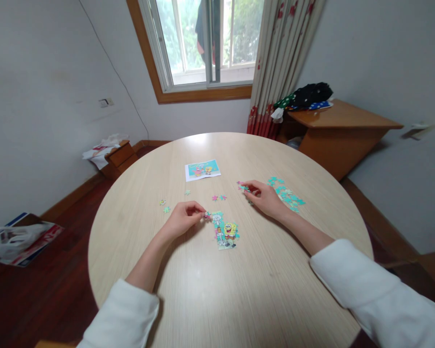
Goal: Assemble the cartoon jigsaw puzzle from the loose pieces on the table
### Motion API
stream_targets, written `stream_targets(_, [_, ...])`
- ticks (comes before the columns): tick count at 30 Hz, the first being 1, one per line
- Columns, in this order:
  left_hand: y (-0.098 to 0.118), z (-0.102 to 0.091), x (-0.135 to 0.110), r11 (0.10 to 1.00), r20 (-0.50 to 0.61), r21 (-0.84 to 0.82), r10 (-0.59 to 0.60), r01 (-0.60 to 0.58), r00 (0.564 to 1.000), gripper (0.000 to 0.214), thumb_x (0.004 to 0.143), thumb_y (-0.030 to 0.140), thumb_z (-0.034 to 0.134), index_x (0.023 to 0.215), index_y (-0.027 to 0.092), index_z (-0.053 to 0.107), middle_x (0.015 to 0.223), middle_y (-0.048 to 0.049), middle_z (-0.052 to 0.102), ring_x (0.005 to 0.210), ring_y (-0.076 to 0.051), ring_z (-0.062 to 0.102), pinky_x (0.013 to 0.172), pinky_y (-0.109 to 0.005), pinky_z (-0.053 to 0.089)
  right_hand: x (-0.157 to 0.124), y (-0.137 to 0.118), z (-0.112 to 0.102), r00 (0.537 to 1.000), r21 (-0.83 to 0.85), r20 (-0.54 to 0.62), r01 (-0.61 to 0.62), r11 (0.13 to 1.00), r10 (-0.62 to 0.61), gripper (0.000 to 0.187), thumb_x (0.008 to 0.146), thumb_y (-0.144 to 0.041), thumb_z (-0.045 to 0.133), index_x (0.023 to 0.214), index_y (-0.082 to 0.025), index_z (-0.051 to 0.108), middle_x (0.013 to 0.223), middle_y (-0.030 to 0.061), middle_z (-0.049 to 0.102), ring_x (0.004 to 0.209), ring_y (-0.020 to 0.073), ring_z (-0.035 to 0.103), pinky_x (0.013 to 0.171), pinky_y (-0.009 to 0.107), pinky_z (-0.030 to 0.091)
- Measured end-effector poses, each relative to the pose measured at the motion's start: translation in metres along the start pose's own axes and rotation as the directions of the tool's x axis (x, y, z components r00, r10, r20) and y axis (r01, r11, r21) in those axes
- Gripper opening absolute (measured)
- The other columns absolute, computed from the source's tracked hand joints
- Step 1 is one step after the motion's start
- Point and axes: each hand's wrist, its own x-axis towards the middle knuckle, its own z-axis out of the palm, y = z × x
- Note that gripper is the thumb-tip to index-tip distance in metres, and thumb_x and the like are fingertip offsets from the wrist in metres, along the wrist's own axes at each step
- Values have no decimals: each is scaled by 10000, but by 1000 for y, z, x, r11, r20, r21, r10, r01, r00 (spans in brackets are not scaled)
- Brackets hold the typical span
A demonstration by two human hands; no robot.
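A partly joined cartoon puzzle [225, 230] lies in the middle of the round wooden table [188, 290]. My left hand [183, 217] pinches a small puzzle piece [206, 215] at the puzzle's upper left corner. My right hand [264, 197] is closed over loose pink and teal pieces [242, 185] further right, fingers curled on one of them. A heap of teal pieces [287, 195] lies just beyond my right hand. The reference picture [202, 169] sits further back.
Loose pieces [219, 197] and two more pieces [164, 206] lie scattered on the table's left half. A wooden desk [339, 128] with clothes stands at the right wall, a curtain [281, 63] beside the window. A plastic bag [16, 238] lies on the floor at left.
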Motion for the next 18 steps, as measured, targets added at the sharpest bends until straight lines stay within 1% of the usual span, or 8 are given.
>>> stream_targets(3, [6,0,-3,999,40,5,-47,46,998,40,719,183,625,704,146,630,481,21,560,436,-67,449,449,-206,330,0,0,0,1000,0,6,-5,1000,5,286,803,-321,602,1017,-167,714,1003,99,747,699,150,613,648,303,524])
stream_targets(6, [10,0,-6,995,109,-20,-97,99,989,38,722,173,622,693,152,613,408,53,493,388,-59,423,430,-199,311,1,0,0,1000,-1,8,-8,1000,8,283,804,-319,601,1013,-166,713,1009,102,746,699,150,612,652,307,524])
stream_targets(9, [12,-1,-7,986,182,-43,-153,163,971,42,728,179,624,704,149,607,388,56,495,350,-54,409,395,-190,286,0,0,1,1000,-1,10,-8,1000,8,277,802,-312,604,1009,-163,713,1008,102,746,703,150,615,657,309,525])
stream_targets(11, [12,-2,-8,980,221,-47,-180,195,959,47,741,183,620,715,145,611,387,52,510,337,-51,409,382,-183,293,0,1,1,1000,-6,13,-3,1000,3,269,805,-312,605,1004,-168,715,1000,99,747,708,152,616,663,312,527])
stream_targets(15, [10,-2,-8,971,261,-45,-215,234,941,32,749,167,618,727,146,609,379,53,522,320,-47,415,364,-169,304,1,2,1,1000,-8,7,-1,1000,1,270,806,-315,607,1007,-171,715,976,94,748,710,156,616,671,320,530])
stream_targets(18, [9,1,-7,967,292,-64,-217,245,932,77,746,188,656,713,154,595,391,61,528,327,-42,434,354,-161,307,0,1,1,1000,0,8,-3,1000,3,270,803,-314,609,1008,-174,715,987,94,749,715,158,618,672,320,532])
